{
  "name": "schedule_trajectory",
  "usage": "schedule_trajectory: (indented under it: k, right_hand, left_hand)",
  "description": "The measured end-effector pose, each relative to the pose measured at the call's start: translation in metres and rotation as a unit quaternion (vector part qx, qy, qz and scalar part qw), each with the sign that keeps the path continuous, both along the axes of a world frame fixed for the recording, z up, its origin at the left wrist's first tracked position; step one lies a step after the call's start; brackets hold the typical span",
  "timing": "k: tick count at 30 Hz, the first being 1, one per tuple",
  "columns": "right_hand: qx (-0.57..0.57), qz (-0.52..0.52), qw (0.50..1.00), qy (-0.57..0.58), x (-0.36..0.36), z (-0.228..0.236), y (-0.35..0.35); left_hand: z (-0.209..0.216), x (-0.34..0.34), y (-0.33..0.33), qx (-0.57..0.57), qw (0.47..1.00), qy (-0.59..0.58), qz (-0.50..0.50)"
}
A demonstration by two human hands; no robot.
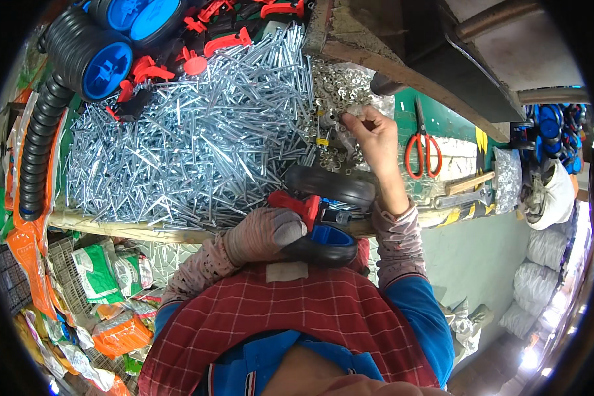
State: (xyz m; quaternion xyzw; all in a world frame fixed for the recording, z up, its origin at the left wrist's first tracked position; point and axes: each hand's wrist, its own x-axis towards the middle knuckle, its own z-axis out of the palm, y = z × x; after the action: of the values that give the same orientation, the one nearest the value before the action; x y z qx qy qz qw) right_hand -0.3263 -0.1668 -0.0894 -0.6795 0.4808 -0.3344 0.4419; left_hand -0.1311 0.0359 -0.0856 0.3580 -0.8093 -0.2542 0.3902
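My left hand (264, 234), in a striped knit glove, is closed around the red bracket of a twin-wheel assembly (330, 185) at the table's front edge. Its two black-tyred wheels lie one beyond the other; the nearer shows a blue hub. My bare right hand (378, 135) reaches past the wheels, over a pile of small metal nuts (333, 82). Its thumb and fingertips are pinched together; what they hold, if anything, is too small to make out. To the left of the nuts spreads a big heap of long silver bolts (198, 132).
Black wheels with blue hubs (105, 69) and red-and-black brackets (224, 41) stand at the back left. Orange-handled scissors (424, 155) and a wooden-handled tool (470, 183) lie at the right. A metal machine frame (435, 72) overhangs the back right. Plastic bags (115, 330) fill the lower left.
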Motion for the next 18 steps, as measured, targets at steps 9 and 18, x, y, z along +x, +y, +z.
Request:
schedule_trajectory:
  k: [9,18]
  right_hand:
    - [-0.04,-0.005,0.999,0.033,-0.001,0.004,0.006]
    - [0.096,0.043,0.985,-0.139,0.0,-0.015,-0.001]
  left_hand:
    - [0.001,-0.003,-0.001,-0.001,1.0,0.004,0.005]
    - [0.006,-0.007,-0.002,0.018,0.999,0.008,0.029]
